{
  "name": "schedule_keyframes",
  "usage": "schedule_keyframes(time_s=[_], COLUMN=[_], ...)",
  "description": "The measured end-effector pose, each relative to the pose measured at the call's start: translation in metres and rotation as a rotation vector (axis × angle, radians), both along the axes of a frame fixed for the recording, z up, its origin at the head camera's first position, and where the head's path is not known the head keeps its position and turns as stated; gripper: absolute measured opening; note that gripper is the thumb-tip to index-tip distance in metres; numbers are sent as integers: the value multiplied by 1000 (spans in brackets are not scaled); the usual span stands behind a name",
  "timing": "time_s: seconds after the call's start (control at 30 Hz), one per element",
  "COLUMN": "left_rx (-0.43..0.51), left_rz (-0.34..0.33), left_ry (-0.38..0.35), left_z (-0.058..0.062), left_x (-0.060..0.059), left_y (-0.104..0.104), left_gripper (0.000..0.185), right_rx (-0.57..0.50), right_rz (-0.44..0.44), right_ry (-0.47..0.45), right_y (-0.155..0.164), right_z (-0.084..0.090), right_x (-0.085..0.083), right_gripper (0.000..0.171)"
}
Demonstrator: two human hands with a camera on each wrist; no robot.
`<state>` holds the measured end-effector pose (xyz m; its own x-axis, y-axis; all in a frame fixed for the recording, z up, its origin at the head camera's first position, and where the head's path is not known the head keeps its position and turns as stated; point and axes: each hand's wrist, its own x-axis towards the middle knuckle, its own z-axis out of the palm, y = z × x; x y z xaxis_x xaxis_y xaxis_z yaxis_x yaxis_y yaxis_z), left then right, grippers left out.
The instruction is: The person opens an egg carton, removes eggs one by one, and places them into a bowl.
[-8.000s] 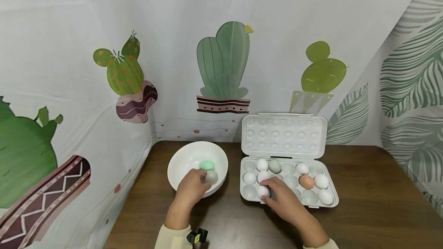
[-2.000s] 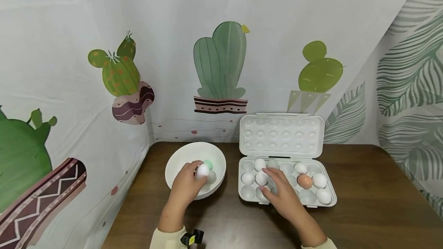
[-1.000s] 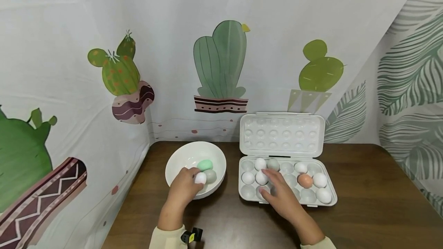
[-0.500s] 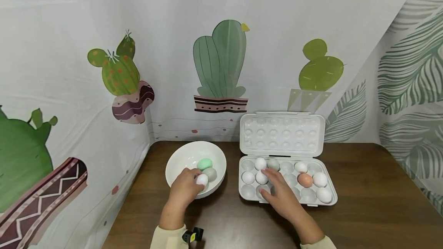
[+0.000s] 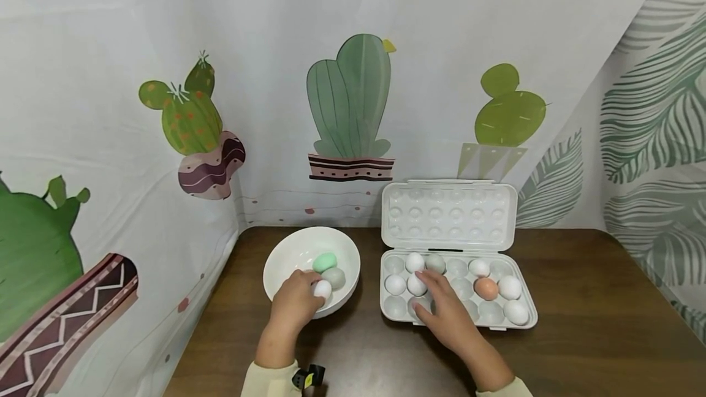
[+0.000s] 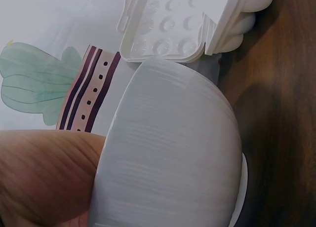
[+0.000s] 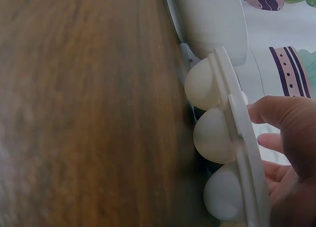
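In the head view my left hand (image 5: 295, 302) is inside the white bowl (image 5: 284, 250), fingers and thumb around a white egg (image 5: 323, 289). A grey egg (image 5: 334, 278) and a mint-green egg (image 5: 325, 261) lie beside it. My right hand (image 5: 449, 311) hovers over the left part of the open egg carton (image 5: 526, 317), thumb and fingers spread and holding nothing. Its fingertips are right at a white egg (image 5: 416, 285) in the middle row. The left wrist view shows mostly the bowl's outside (image 6: 173, 148), which hides my fingers and the eggs.
More white eggs, a grey egg (image 5: 435, 263) and a brown egg (image 5: 486, 289) sit in the carton among several vacant cups. Its dimpled lid (image 5: 449, 238) stands raised at the back, near the cactus-print cloth (image 5: 441, 29). Bowl and carton stand apart on the brown table (image 5: 364, 354).
Eight seconds ago my right hand was at a white egg in the carton's front row; that cup now looks vacant. Over the last two seconds my left hand lowered a white egg into the bowl.
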<state>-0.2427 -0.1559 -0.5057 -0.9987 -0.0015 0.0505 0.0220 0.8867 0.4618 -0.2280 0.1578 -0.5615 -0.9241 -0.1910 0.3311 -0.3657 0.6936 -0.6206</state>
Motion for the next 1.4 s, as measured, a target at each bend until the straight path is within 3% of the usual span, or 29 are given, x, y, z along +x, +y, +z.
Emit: schedule_keyframes(time_s=[1.1,1.4], left_rx=[-6,7], left_rz=[-40,-27], left_ry=[-32,-41], left_z=[0,-1], left_x=[-1,-3], left_y=[0,0], left_gripper=[33,30], right_rx=[76,132], right_rz=[-33,-47], right_ry=[104,62], right_y=[-5,-8], right_z=[3,10], right_x=[-7,-14], right_gripper=[55,53])
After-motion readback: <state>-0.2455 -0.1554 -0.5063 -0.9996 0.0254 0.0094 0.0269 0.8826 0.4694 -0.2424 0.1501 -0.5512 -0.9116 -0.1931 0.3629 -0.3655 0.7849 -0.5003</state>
